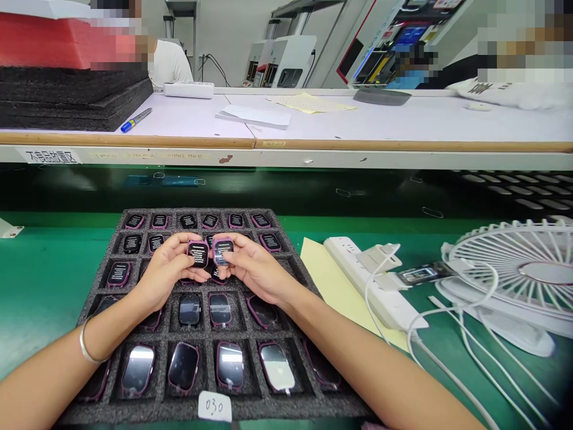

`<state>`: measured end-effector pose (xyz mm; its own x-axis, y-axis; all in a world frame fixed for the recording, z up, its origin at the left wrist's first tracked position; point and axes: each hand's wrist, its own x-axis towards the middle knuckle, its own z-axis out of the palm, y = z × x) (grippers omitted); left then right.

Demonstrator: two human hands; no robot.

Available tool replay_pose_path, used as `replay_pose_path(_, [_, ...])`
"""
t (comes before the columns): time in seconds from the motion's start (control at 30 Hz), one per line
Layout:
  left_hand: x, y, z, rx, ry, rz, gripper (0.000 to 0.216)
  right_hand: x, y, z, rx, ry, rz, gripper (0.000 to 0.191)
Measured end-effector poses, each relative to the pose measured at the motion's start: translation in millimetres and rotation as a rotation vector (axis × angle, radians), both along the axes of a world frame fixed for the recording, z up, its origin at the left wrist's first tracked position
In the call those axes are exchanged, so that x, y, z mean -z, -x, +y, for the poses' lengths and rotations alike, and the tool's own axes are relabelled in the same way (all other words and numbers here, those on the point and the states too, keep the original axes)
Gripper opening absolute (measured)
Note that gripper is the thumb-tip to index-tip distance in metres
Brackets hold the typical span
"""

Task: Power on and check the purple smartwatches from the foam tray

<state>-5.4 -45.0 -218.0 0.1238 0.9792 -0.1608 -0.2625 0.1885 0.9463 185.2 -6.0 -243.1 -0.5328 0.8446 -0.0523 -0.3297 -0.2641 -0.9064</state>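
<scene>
My left hand [172, 263] grips a purple-rimmed smartwatch body [197, 254] between thumb and fingers, its dark screen showing white text. Beside it, my right hand [250, 266] pinches a second smartwatch body [222, 252], also with text lit on its screen. The two are held close together over a dark grey foam tray [161, 408]. Watch bodies fill many of the tray's square pockets. Those in the far rows show white text, while the nearer ones, such as one watch [230, 364], have dark or reflecting screens. My hands and forearms hide some pockets.
A paper label [215, 407] marked 030 is on the tray's front edge. To the right are a white power strip [353, 263], a yellow sheet [316, 263], cables and a white fan [528, 275]. A shelf [313, 128] crosses behind, holding black foam [67, 95] and a pen [136, 120]. People are beyond.
</scene>
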Motion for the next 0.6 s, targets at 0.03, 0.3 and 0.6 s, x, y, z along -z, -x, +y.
replay_pose_path(0.03, [0.1,0.1,-0.1,0.0,0.0,0.0,0.038,0.4,0.1,0.1,0.0,-0.005,-0.004,0.035])
replay_pose_path(0.3, [2.5,0.1,0.7,0.004,-0.025,0.006,0.037,-1.5,0.3,-2.6,0.009,-0.03,-0.012,0.037])
replay_pose_path(0.6, [2.8,-0.5,0.5,0.009,-0.054,0.014,0.039,-5.7,-0.1,-4.3,0.001,-0.033,-0.016,0.046])
